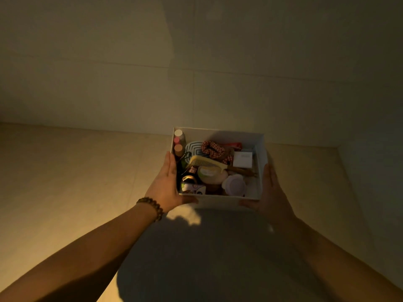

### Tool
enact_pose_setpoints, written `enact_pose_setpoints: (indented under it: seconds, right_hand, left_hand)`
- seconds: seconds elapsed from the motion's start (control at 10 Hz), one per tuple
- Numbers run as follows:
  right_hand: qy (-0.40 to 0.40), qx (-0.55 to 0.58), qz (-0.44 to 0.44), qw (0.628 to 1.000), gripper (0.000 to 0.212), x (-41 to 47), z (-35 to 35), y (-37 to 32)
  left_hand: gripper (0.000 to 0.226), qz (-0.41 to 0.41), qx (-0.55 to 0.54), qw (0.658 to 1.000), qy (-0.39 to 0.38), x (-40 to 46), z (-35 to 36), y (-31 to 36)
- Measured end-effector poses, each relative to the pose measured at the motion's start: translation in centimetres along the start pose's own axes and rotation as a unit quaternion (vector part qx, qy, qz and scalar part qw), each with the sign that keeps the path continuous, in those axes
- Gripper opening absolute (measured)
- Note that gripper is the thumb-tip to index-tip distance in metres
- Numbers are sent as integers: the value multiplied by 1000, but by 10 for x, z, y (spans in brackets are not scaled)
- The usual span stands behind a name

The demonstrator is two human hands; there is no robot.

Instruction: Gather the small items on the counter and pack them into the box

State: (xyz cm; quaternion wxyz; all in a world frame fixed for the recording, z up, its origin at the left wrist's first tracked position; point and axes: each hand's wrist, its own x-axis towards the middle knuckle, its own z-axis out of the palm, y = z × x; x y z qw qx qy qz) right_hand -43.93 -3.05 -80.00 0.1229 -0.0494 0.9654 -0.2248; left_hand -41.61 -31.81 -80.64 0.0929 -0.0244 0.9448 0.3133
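Dim, warm-lit counter [65, 182] against a pale wall [196, 62]. Left hand [166, 184] lies flat against the left wall of the white box [220, 202], fingers straight and together, thumb under the near edge; beaded bracelet [151, 208] on that wrist. Right hand [271, 192] presses the right wall the same way, fingers straight. Box sits between both palms, near the wall, open-topped and full: yellow comb [207, 163] across the middle, checked scrunchie [214, 149] behind it, three small bottles [178, 141] in the far-left corner, lilac jar [234, 185] near front right.
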Motion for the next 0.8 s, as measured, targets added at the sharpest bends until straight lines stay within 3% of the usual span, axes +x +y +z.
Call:
enact_pose_setpoints:
  seconds: [0.3,0.5,0.6,0.7,0.8]
  right_hand:
    - [16,-21,4,1000,131,62,-6,6]
    - [24,-110,4,994,131,67,-4,8]
    - [-8,-152,5,988,127,63,-10,3]
    - [-33,-180,5,983,106,45,-30,-8]
    - [-16,-164,-19,986,85,19,-71,-27]
  left_hand:
    - [150,-8,18,999,32,59,-5,3]
    - [143,-15,102,994,47,61,-3,4]
    - [138,-30,180,983,18,57,-12,12]
    - [116,-40,221,975,3,36,-33,29]
    - [93,-34,181,982,32,8,-70,57]
